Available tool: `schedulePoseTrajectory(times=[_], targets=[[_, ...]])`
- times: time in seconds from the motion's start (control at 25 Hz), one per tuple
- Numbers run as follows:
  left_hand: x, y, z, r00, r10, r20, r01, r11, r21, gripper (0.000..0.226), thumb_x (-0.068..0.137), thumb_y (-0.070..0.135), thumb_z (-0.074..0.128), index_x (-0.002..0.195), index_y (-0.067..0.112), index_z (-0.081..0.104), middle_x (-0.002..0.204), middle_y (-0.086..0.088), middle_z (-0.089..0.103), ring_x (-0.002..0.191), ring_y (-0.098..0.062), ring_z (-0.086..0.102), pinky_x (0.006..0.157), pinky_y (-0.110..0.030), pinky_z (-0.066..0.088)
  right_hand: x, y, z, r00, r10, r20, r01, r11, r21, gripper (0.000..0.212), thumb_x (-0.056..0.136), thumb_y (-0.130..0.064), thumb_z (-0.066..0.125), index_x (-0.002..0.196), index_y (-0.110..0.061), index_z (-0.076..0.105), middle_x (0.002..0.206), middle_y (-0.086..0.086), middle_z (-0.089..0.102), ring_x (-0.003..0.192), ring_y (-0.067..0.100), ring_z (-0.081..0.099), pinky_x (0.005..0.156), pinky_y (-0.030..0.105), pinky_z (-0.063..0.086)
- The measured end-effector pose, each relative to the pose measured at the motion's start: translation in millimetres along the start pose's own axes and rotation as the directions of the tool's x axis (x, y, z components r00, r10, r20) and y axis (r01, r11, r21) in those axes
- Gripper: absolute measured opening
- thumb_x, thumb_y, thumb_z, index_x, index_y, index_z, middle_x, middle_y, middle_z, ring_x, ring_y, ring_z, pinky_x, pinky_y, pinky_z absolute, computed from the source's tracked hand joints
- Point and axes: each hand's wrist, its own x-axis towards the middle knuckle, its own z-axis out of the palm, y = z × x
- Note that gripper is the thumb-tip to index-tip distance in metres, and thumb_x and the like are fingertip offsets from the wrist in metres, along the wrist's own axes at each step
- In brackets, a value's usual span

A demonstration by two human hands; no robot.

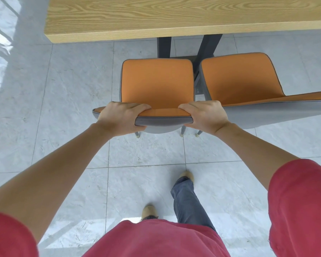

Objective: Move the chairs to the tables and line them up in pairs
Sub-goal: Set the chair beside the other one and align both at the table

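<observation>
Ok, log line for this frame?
left hand: grips held chair backrest | right hand: same | second chair: alongside | table: ahead

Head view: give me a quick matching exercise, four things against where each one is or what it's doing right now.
Things:
1. left hand
2. right hand
3. second chair
4. table

States:
A. stands to the right of the held chair, nobody touching it
B. wooden top across the upper edge of the view, beyond both seats
C. grips the left end of the held chair's backrest
D. grips the right end of the held chair's backrest

Pairs: 1-C, 2-D, 3-A, 4-B. The held chair faces the table.
</observation>
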Motion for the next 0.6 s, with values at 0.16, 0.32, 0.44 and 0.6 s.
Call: schedulePoseTrajectory(times=[0.16,0.32,0.44,0.6], targets=[[-3,12,-5,0.998,-0.062,0.014,0.062,0.998,-0.016,0.039,0.066,0.036,0.049,0.09,0.017,0.073,0.063,0.005,0.071,0.039,-0.019,0.059,0.037,-0.018,0.035,-2,-7,-3,0.998,0.034,0.047,-0.034,0.999,0.004,0.042,0.042,-0.027,0.089,0.079,-0.016,0.074,0.052,-0.003,0.062,0.041,0.015,0.058,0.032,0.014,0.037],[-4,26,-9,0.966,-0.248,0.077,0.251,0.967,-0.04,0.035,0.057,0.019,0.078,0.092,0.015,0.072,0.07,0.0,0.073,0.054,-0.024,0.068,0.051,-0.026,0.048,-2,-11,-10,0.992,0.062,0.111,-0.063,0.998,0.01,0.043,0.041,-0.021,0.088,0.08,-0.014,0.072,0.051,-0.003,0.06,0.039,0.016,0.055,0.035,0.011,0.032],[-3,38,-13,0.91,-0.388,0.145,0.398,0.916,-0.053,0.042,0.06,0.013,0.081,0.101,0.013,0.071,0.087,-0.006,0.076,0.079,-0.03,0.071,0.074,-0.039,0.052,-1,-12,-14,0.985,0.072,0.157,-0.077,0.997,0.029,0.047,0.037,-0.022,0.091,0.08,-0.012,0.072,0.049,-0.004,0.059,0.037,0.015,0.054,0.041,0.007,0.016],[-1,49,-17,0.845,-0.497,0.199,0.507,0.862,-0.003,0.045,0.076,0.02,0.073,0.12,0.015,0.062,0.116,-0.007,0.068,0.113,-0.032,0.059,0.101,-0.044,0.037,4,-10,-30,0.967,0.046,0.251,-0.049,0.999,0.005,0.048,0.073,-0.038,0.076,0.113,-0.014,0.062,0.081,-0.002,0.069,0.067,0.019,0.066,0.046,0.02,0.033]])
